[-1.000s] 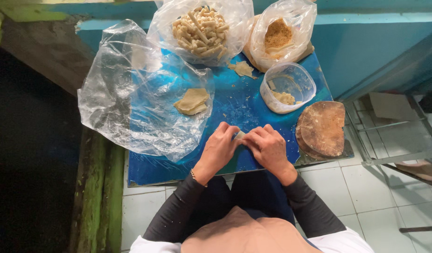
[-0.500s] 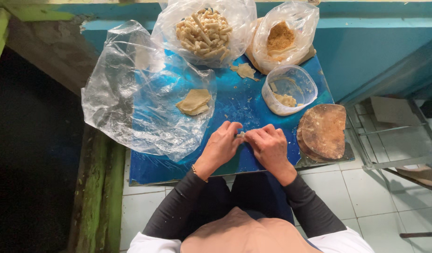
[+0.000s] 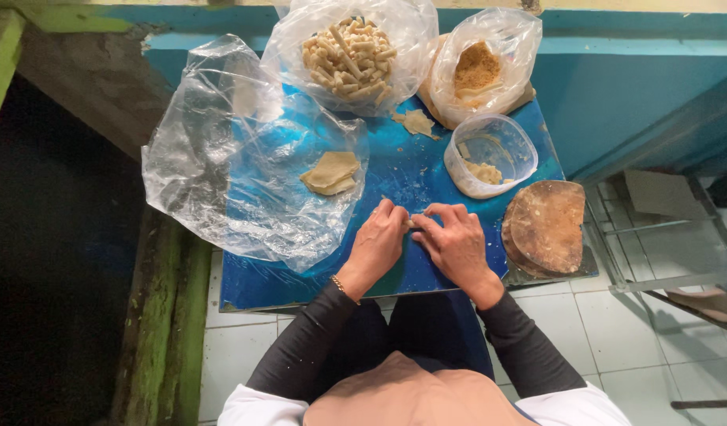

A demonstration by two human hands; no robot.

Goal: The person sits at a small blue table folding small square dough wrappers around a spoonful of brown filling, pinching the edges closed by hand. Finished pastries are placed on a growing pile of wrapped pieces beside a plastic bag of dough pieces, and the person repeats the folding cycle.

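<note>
Pale dough roll [image 3: 412,223] sits pinched between the left hand [image 3: 377,244] and right hand [image 3: 456,242], fingertips together at the blue table's [image 3: 411,177] near edge. Far off, a bag of finished rolls [image 3: 349,55] looks well filled; unrolled wrappers [image 3: 330,172] remain at left.
</note>
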